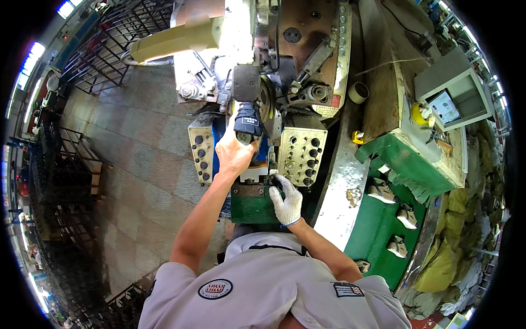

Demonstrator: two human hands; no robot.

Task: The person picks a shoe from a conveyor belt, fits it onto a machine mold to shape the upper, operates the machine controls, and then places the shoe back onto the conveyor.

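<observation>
In front of me stands a shoe-making machine (246,82) with metal arms and a head at its middle. My bare left hand (236,151) is closed round a dark shoe upper (248,119), holding it up against the machine under the head. My right hand (286,202), in a white knit glove, is lower and to the right, by the machine's front edge. Its fingers are bent together at a small metal part (273,171); what they grip, if anything, is hidden. Control panels with dark knobs flank the work spot: a right panel (301,156) and a left panel (203,155).
On the right, several light shoes (382,191) stand on a green shelf (356,230). Above it is a worn bench (383,98) with a yellow tape roll (421,114) and an open grey box (455,88). Black metal racks (109,49) line the left aisle.
</observation>
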